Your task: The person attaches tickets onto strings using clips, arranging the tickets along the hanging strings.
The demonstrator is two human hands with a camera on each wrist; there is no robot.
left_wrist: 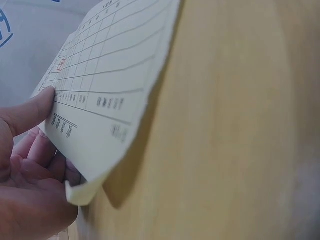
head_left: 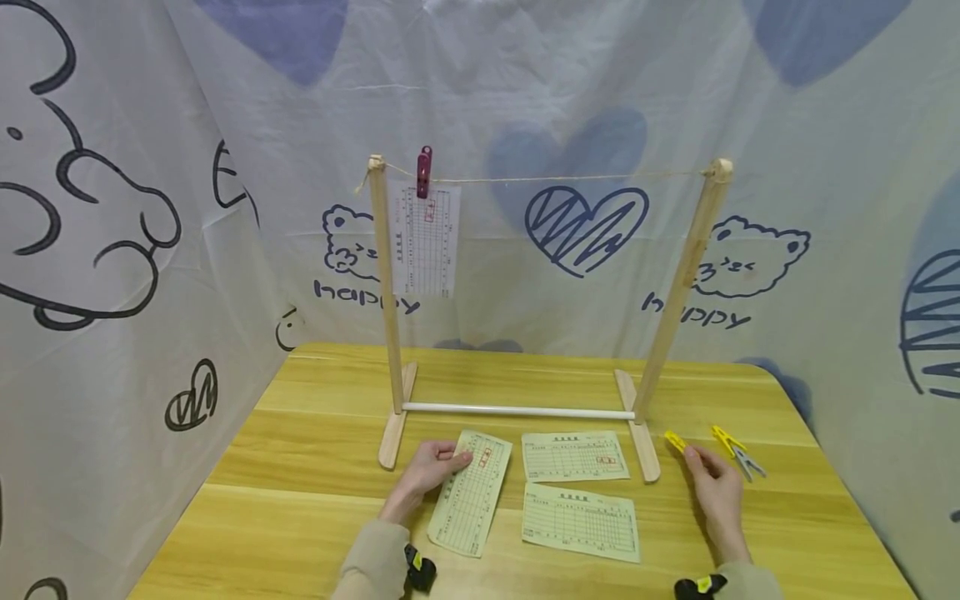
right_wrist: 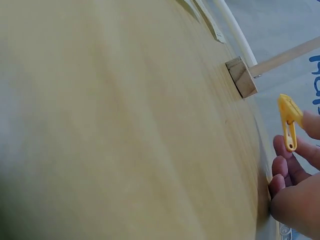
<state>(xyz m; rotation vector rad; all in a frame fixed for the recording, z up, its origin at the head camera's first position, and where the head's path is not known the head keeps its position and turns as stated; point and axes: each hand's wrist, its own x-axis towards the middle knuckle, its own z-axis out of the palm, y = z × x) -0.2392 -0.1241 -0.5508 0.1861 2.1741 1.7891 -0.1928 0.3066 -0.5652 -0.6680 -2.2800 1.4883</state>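
Observation:
My left hand [head_left: 429, 468] pinches a pale green printed form [head_left: 474, 500] by its edge, thumb on top and fingers beneath. In the left wrist view, that form [left_wrist: 110, 60] is raised off the table at its near edge, with one corner curled. My right hand [head_left: 718, 493] pinches a yellow clothespin [head_left: 675, 440] between thumb and fingers, right of the rack. The right wrist view has the clothespin [right_wrist: 289, 122] standing out from the fingertips. Two more green forms, an upper one [head_left: 573, 456] and a lower one [head_left: 580, 523], lie flat between the hands.
A wooden rack [head_left: 684, 287] with a string [head_left: 570, 178] across its top and a white rod [head_left: 517, 410] below stands at the back. A dark red clothespin [head_left: 424, 172] holds a white form [head_left: 426, 250] on the string. Beside my right hand lies a yellow-and-grey clothespin [head_left: 738, 454].

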